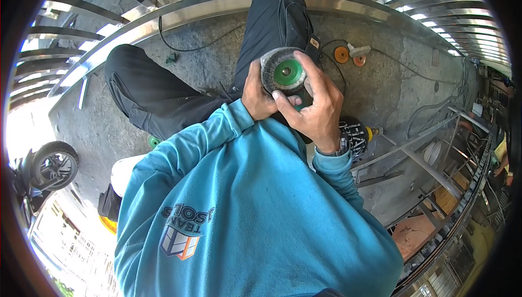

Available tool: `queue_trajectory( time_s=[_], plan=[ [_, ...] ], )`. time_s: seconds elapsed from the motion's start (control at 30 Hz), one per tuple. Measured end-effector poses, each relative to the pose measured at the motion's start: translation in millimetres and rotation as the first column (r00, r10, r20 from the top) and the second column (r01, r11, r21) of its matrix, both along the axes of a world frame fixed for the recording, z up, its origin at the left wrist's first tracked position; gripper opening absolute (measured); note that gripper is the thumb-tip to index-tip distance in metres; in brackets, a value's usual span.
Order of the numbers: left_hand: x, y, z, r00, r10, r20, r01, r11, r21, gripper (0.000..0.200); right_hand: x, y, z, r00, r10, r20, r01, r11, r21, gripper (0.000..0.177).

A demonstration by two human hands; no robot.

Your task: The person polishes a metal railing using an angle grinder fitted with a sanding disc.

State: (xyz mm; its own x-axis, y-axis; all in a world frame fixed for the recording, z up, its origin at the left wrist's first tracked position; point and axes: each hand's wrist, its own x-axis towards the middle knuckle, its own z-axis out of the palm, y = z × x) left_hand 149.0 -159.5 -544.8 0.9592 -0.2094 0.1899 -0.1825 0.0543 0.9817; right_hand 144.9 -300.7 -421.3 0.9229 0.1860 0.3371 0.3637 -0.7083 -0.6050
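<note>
Between my hands, close over my lap, is a round grey, fuzzy-edged polishing disc (268, 74) with a green hub (294, 72) and a metal nut at its centre. My left hand (258, 94) closes around its left side, with the thumb beneath. On the other side my right hand (318, 98) grips the rim, forefinger over the top edge and thumb at the lower edge. A dark green part shows under the disc, between the hands; most of it is hidden by my fingers.
Curved metal railing (217, 13) runs across the front. Orange discs (341, 54) and cables (413, 68) lie on the concrete floor ahead to the right. A dark printed cylinder (354, 138) is by my right wrist. Metal frames (424, 166) stand right; a motorbike wheel (55, 166) is left.
</note>
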Motion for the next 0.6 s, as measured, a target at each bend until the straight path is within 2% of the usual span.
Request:
queue_trajectory(
  time_s=[0.07,0.17,0.33,0.37,0.43,0.47,0.53,0.6],
  plan=[
    [-1.6,-0.6,-9.3,0.999,-0.021,-0.041,0.021,1.000,-0.022,0.100,1.1,-0.1,4.0,1.000,0.009,-0.021,-0.010,1.000,-0.030,0.069],
    [-2.9,-0.8,-22.1,0.998,-0.065,-0.002,0.065,0.997,0.045,0.100,3.8,1.1,7.9,0.999,0.023,-0.036,-0.025,0.997,-0.077,0.070],
    [0.2,-0.5,-7.0,0.998,-0.059,-0.026,0.059,0.998,0.020,0.099,7.7,-0.5,22.7,0.998,0.041,-0.045,-0.044,0.996,-0.074,0.065],
    [-0.5,-0.8,-1.8,0.988,-0.081,-0.128,0.076,0.996,-0.042,0.099,7.5,-1.7,31.2,0.994,0.043,-0.104,-0.044,0.999,-0.006,0.063],
    [-1.6,0.5,-2.0,0.986,-0.078,-0.148,0.075,0.997,-0.026,0.100,10.3,-3.6,46.2,0.983,0.091,-0.162,-0.074,0.992,0.106,0.054],
    [-1.6,0.6,-2.1,0.983,-0.078,-0.166,0.077,0.997,-0.012,0.101,11.1,-7.8,45.0,0.983,0.090,-0.162,-0.073,0.992,0.105,0.054],
    [-1.8,-0.7,-2.5,0.981,-0.078,-0.180,0.080,0.997,0.001,0.102,14.4,-15.4,41.6,0.971,0.190,-0.146,-0.168,0.974,0.150,0.051],
    [-3.2,-1.7,-3.9,0.980,-0.066,-0.187,0.065,0.998,-0.014,0.103,13.9,-8.7,40.5,0.978,0.170,-0.119,-0.153,0.978,0.139,0.049]
  ],
)
